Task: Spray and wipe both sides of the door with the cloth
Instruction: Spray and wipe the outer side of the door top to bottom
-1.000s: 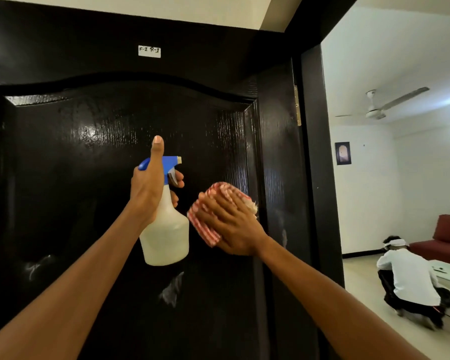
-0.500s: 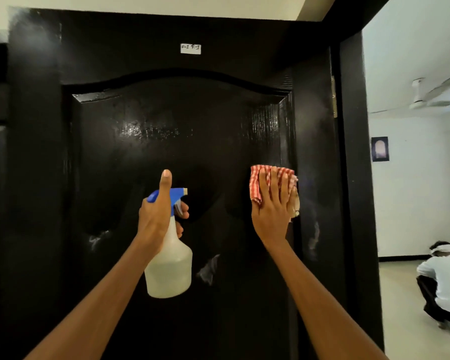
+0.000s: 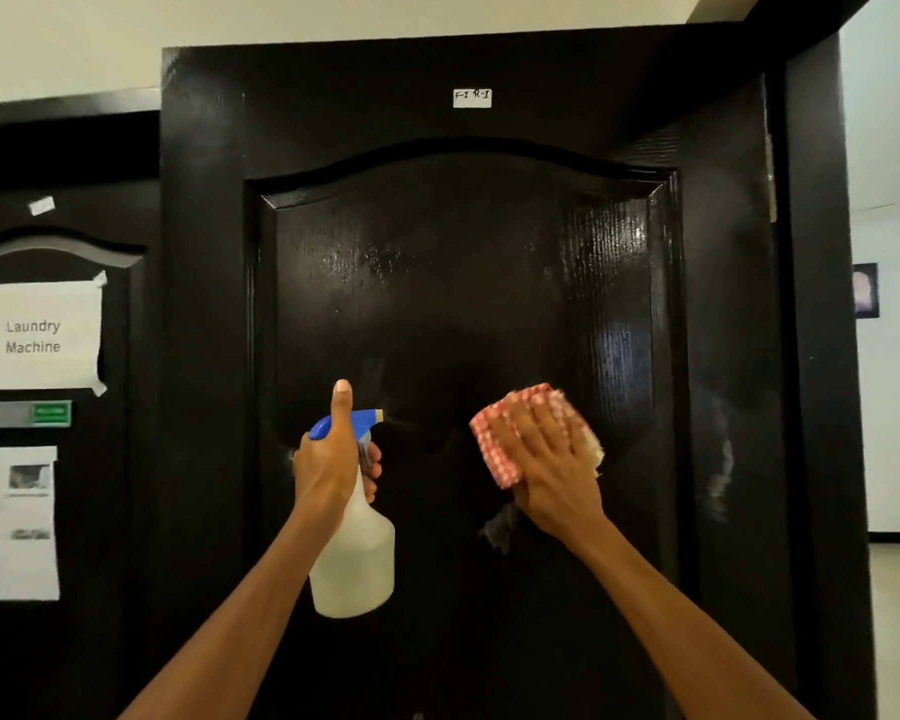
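1. Since half a second ago the view has swung left: the doorway on the right has narrowed to a strip, the crouching person is out of sight, and a second dark door with a "Laundry Machine" notice (image 3: 35, 335) now shows on the left. The cloth has slid from beside the panel's right edge toward its middle and now sits tilted.
2. The black door (image 3: 463, 283) fills the middle of the view, with both hands raised in front of its arched panel.
3. Its hinge edge and the frame (image 3: 817, 356) stand to the right of the cloth; broad dark panel lies open above both hands and between them.
4. The door is glossy, with wet-looking speckles across the upper panel, a pale smear just below the right wrist, and a small white label (image 3: 472, 98) near the top.
5. The spray bottle (image 3: 354, 558) is upright, with a white body and a blue head pointing right at the door. The left hand (image 3: 328, 470) grips its neck, fingers curled around the trigger, thumb sticking up.
6. The red-and-white checked cloth (image 3: 494, 439) is pressed flat to the panel under the right hand (image 3: 552, 459), whose fingers lie straight across it.
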{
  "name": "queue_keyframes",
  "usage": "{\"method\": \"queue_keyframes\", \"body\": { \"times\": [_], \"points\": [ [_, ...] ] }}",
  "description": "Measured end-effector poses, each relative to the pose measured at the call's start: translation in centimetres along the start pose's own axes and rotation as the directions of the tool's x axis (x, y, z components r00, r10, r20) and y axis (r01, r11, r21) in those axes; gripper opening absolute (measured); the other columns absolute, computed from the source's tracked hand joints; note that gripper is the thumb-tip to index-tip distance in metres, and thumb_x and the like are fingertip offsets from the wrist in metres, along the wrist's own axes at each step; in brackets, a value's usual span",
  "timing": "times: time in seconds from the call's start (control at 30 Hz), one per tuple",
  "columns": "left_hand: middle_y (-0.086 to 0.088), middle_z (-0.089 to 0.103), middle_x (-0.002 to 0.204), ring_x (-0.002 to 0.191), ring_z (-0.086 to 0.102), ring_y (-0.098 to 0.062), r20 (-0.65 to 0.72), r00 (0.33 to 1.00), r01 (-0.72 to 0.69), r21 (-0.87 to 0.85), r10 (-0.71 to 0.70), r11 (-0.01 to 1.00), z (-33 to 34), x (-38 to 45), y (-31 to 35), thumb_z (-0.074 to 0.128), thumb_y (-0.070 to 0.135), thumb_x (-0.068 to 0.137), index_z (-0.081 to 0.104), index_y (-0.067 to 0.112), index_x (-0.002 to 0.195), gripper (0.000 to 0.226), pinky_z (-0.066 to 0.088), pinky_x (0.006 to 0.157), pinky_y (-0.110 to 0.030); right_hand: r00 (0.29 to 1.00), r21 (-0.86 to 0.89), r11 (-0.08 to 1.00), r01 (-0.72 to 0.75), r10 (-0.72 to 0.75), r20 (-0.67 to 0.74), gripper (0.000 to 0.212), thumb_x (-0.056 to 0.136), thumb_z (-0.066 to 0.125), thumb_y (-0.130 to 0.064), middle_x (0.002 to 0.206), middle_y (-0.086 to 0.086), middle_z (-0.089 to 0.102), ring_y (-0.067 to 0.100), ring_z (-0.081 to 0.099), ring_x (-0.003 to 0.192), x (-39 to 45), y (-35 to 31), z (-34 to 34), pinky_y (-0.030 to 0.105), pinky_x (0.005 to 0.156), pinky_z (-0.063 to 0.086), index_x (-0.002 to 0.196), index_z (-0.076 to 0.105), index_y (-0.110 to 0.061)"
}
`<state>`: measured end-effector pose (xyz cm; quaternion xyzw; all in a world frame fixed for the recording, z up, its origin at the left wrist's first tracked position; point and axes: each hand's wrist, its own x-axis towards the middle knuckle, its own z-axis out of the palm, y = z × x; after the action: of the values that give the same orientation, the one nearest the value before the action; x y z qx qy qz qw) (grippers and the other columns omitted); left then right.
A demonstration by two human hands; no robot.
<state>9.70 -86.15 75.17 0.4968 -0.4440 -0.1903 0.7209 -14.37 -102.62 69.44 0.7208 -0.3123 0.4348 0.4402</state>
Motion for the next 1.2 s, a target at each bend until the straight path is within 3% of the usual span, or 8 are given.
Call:
{"method": "queue_keyframes", "body": {
  "times": [0.13, 0.27, 0.5, 0.63, 0.73, 0.97, 1.1, 1.2],
  "points": [
    [-0.011, 0.065, 0.061, 0.047, 0.057, -0.021, -0.058, 0.998, 0.013, 0.021, -0.012, 1.000, -3.2, 0.4, -1.1, 0.041, 0.078, 0.088, 0.067, -0.002, 0.080, 0.085, 0.050, 0.047, -0.032, 0.870, 0.026, 0.873, -0.488, 0.488, -0.065, 0.072, 0.101, 0.040, -0.040, 0.168, 0.018, 0.005, 0.042, -0.001, 0.154, 4.9, -2.1, -0.9, 0.061, 0.123, 0.005, 0.162, 0.013, -0.013],
    [-0.013, 0.068, 0.069, 0.046, 0.057, -0.021, -0.107, 0.994, 0.013, 0.021, -0.010, 1.000, -7.8, 0.8, -1.4, 0.041, 0.077, 0.088, 0.068, -0.007, 0.087, 0.088, 0.050, 0.044, -0.032, 0.803, 0.064, 0.802, -0.594, 0.596, -0.019, 0.072, 0.101, 0.031, -0.045, 0.168, 0.018, 0.003, 0.043, -0.002, 0.154, 8.7, -6.7, -0.9, 0.062, 0.122, 0.005, 0.162, 0.009, -0.014],
    [-0.015, 0.068, 0.070, 0.045, 0.056, -0.025, -0.131, 0.989, -0.054, 0.087, 0.065, 0.995, -13.7, 0.5, -0.8, 0.040, 0.079, 0.088, 0.068, -0.005, 0.081, 0.088, 0.051, 0.049, -0.036, 0.993, 0.179, 0.981, -0.080, 0.063, 0.099, 0.085, 0.091, 0.057, -0.032, 0.169, 0.013, 0.001, 0.036, -0.004, 0.155, 12.3, -19.9, 1.3, 0.058, 0.124, 0.003, 0.162, 0.011, -0.020],
    [-0.022, 0.069, 0.075, 0.052, 0.057, -0.032, -0.133, 0.990, -0.036, 0.072, 0.046, 0.997, -16.3, 0.3, -1.3, 0.041, 0.088, 0.082, 0.068, -0.007, 0.083, 0.099, 0.056, 0.060, -0.047, 0.800, 0.176, 0.848, 0.501, -0.531, 0.280, 0.090, 0.088, 0.058, -0.030, 0.169, 0.007, -0.003, 0.030, -0.012, 0.155, 7.1, -24.9, 3.7, 0.053, 0.121, -0.016, 0.162, 0.006, -0.027],
    [-0.015, 0.069, 0.069, 0.048, 0.057, -0.027, -0.106, 0.994, -0.031, 0.045, 0.036, 0.998, -16.9, -0.4, -1.5, 0.041, 0.079, 0.088, 0.069, -0.004, 0.081, 0.088, 0.050, 0.049, -0.035, 0.710, 0.161, 0.784, 0.599, -0.613, 0.345, 0.083, 0.092, 0.053, -0.037, 0.169, 0.000, -0.004, 0.025, -0.016, 0.154, 5.1, -23.4, 4.2, 0.050, 0.121, -0.020, 0.162, 0.008, -0.031],
    [-0.009, 0.069, 0.068, 0.044, 0.056, -0.022, -0.096, 0.995, 0.005, 0.021, -0.003, 1.000, -15.8, -1.0, -1.4, 0.038, 0.077, 0.090, 0.071, 0.004, 0.086, 0.080, 0.051, 0.046, -0.031, 0.995, 0.109, 0.993, 0.054, -0.063, 0.081, 0.067, 0.092, 0.046, -0.030, 0.163, 0.012, 0.029, 0.037, 0.024, 0.151, 13.5, -14.0, -0.1, 0.049, 0.124, 0.004, 0.157, 0.031, -0.022],
    [-0.008, 0.067, 0.068, 0.045, 0.057, -0.018, -0.124, 0.992, -0.024, -0.019, 0.022, 1.000, -16.8, -0.6, -0.8, 0.038, 0.075, 0.089, 0.073, 0.009, 0.097, 0.076, 0.051, 0.046, -0.030, 0.880, 0.114, 0.874, -0.472, 0.475, -0.005, 0.074, 0.103, 0.042, -0.039, 0.169, 0.010, 0.001, 0.036, -0.002, 0.155, 17.9, -13.7, -1.4, 0.054, 0.123, -0.004, 0.162, 0.001, -0.024],
    [-0.007, 0.067, 0.068, 0.047, 0.058, -0.017, -0.128, 0.990, -0.063, 0.000, 0.063, 0.998, -18.5, -0.4, -0.3, 0.039, 0.075, 0.089, 0.075, 0.013, 0.101, 0.073, 0.051, 0.045, -0.030, 0.851, 0.141, 0.842, -0.521, 0.525, 0.014, 0.078, 0.098, 0.046, -0.036, 0.169, 0.011, 0.001, 0.037, -0.001, 0.155, 18.6, -17.1, -1.0, 0.059, 0.122, -0.001, 0.162, 0.003, -0.023]
  ]
}}
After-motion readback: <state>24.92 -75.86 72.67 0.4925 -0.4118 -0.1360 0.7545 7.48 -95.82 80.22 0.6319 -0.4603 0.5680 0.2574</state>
